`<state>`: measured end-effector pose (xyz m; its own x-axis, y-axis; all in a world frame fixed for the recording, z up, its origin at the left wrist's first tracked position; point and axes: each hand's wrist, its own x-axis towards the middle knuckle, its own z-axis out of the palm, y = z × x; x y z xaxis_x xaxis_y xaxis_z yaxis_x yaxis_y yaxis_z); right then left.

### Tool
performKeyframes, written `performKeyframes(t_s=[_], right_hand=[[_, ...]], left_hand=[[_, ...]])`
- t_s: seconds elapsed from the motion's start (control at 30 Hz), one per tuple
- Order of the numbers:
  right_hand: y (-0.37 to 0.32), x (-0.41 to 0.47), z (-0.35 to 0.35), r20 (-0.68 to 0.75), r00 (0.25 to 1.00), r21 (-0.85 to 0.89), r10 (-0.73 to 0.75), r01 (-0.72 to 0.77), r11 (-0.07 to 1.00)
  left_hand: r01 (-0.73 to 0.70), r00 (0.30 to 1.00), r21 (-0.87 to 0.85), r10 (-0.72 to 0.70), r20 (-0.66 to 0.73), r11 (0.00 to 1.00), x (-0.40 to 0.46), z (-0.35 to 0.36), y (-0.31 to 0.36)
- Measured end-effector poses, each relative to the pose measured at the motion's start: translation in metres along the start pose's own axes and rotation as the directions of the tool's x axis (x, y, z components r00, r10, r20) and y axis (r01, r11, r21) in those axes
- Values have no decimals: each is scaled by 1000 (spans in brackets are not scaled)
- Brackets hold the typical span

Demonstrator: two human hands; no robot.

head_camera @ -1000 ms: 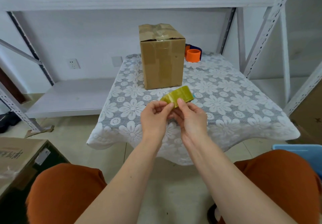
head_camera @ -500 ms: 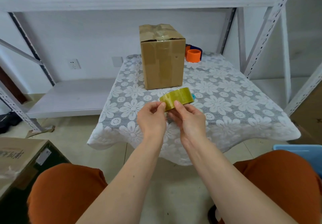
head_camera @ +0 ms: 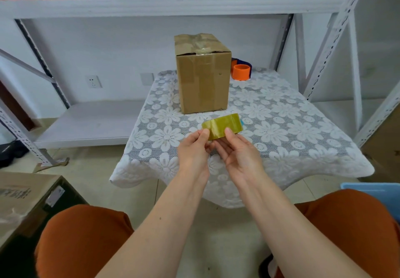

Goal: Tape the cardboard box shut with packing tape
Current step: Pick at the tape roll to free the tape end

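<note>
A tall cardboard box [head_camera: 203, 78] stands upright at the back of the small table, its top flaps folded down with strips of tape across them. In front of it I hold a yellowish roll of packing tape [head_camera: 223, 125] above the tablecloth. My left hand [head_camera: 193, 150] pinches the roll's left end with thumb and fingers. My right hand [head_camera: 238, 150] grips the roll from below, thumb on its outer face. Both hands are a short way in front of the box, not touching it.
The table wears a white floral lace cloth [head_camera: 292, 130]. An orange tape dispenser [head_camera: 240, 71] sits behind the box at the right. White metal shelving [head_camera: 164, 5] surrounds the table. A carton [head_camera: 19, 199] stands at the lower left, a blue bin [head_camera: 376, 189] at the right.
Both hands have lifted the tape roll slightly and turned it more level. The box has not moved.
</note>
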<state>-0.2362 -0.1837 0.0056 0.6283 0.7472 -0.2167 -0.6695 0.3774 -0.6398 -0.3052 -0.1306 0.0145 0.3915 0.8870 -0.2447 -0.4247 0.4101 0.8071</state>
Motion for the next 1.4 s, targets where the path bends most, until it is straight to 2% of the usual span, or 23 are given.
performKeyframes(t_s=[0.2,0.33,0.43,0.67,0.8,0.9,0.93,1.03,1.1,1.17,1.23,1.3,1.33,1.4], right_hand=[[-2,4,-3,1,998,91,69,-68,993],[-5,3,-1,-19,996,120,92,-89,989],[-5,4,0,-30,995,94,91,-88,992],[-14,7,6,-92,995,-97,-32,23,995],[-17,5,9,-88,991,-208,-101,80,975],[-23,5,11,-59,988,-267,-144,123,956],[-27,7,12,-45,988,-282,-148,129,951],[-39,13,18,-17,989,-353,-147,132,926],[-45,14,22,2,991,-375,-135,126,919],[-48,13,25,-5,991,-405,-131,118,907],[-46,11,25,-40,978,-491,-203,157,857],[-42,8,21,-15,916,-667,-401,290,687],[-40,6,19,67,875,-735,-479,368,570],[-39,2,17,269,833,-789,-484,478,385]], left_hand=[[64,998,-160,-60,29,985,-3,3,0],[159,987,-318,-154,43,935,-2,4,0],[179,984,-330,-171,53,927,-2,4,-2],[117,992,-58,-120,-45,991,-2,-1,1],[-18,998,179,29,-63,984,-1,-2,14],[-200,980,452,168,111,869,2,-5,28],[-250,965,505,167,204,826,4,-8,33],[-336,889,581,46,456,741,7,-13,45],[-373,857,609,7,516,701,6,-13,46],[-372,868,599,37,496,709,5,-11,43],[-349,895,555,93,437,755,3,-8,39],[-350,913,528,155,378,774,2,-5,36],[-360,917,533,184,355,766,3,-5,34],[-377,918,548,221,330,746,4,-5,30]])
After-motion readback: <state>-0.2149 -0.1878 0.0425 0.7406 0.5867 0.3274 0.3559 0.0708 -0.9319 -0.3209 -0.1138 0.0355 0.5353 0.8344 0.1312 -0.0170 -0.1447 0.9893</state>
